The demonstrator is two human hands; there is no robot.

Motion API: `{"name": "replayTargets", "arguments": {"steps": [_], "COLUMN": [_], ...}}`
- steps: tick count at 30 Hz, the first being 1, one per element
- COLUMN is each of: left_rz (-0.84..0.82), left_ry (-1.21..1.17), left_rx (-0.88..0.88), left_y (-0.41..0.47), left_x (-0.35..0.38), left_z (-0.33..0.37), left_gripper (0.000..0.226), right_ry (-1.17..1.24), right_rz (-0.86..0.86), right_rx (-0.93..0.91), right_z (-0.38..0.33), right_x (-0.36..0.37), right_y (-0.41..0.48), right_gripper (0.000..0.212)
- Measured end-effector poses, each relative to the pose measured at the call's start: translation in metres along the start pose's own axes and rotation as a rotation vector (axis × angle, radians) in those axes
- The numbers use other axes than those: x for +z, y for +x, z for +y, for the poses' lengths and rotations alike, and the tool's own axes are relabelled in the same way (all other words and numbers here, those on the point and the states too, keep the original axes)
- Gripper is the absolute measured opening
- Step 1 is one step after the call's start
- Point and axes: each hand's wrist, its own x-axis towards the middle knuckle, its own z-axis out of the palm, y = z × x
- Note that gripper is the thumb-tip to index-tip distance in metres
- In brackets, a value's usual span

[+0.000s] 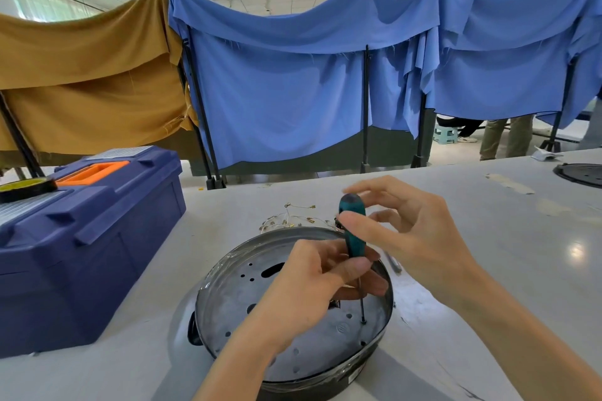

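Observation:
A round metal appliance base (pixel 325 345) with several holes lies upside down on the white table, near the front edge. A teal-handled screwdriver (pixel 353 234) stands upright with its tip in a screw (pixel 363 322) at the base's right side. My left hand (pixel 312 286) pinches the lower end of the handle where the shaft starts. My right hand (pixel 400 228) pinches the upper handle between thumb and fingers, the other fingers spread.
A blue toolbox (pixel 88 238) with an orange handle stands at the left, a tape measure (pixel 27 189) on its lid. Thin wires with terminals (pixel 293 218) lie behind the base. Another dark round part (pixel 580 174) sits far right. Cloth-draped racks stand behind the table.

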Motion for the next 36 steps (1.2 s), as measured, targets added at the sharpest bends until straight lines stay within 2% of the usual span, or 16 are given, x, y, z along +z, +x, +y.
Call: {"name": "replayTargets", "arguments": {"steps": [3,6,8,12,19,21,26,29,36], "left_rz": [-0.057,-0.020,0.027,0.056,0.026,-0.006,-0.211,-0.310,-0.328], "left_ry": [-0.001,-0.031,0.009,0.104,0.058,0.154,0.751,0.802,0.827], "left_rx": [-0.023,0.032,0.056,0.056,0.030,0.016,-0.123,-0.162,-0.178], "left_y": [-0.001,-0.001,0.000,0.003,0.002,0.002,-0.002,-0.001,0.001], "left_x": [-0.003,-0.003,-0.003,0.000,-0.007,-0.016,-0.036,-0.038,-0.043], "left_z": [0.001,0.001,-0.001,-0.002,-0.004,-0.004,-0.013,-0.019,-0.023], "left_gripper": [0.021,0.022,0.029,0.013,0.022,0.027,0.076,0.075,0.070], "right_ry": [-0.006,-0.063,-0.087,-0.169,0.058,0.049,0.074,0.048,-0.213], "right_rz": [-0.035,0.016,0.082,0.158,-0.067,-0.068,-0.074,-0.065,0.083], "right_rx": [-0.036,-0.070,-0.050,0.000,-0.039,-0.040,-0.037,-0.059,-0.186], "right_z": [-0.002,0.000,0.002,0.005,-0.002,-0.004,-0.002,-0.002,0.004], "right_x": [0.000,0.003,0.004,0.007,-0.002,-0.002,-0.002,-0.002,0.010], "right_y": [0.001,0.001,0.001,0.000,0.002,0.000,0.000,0.001,0.003], "right_gripper": [0.033,0.024,0.033,0.045,0.029,0.031,0.025,0.023,0.031]}}
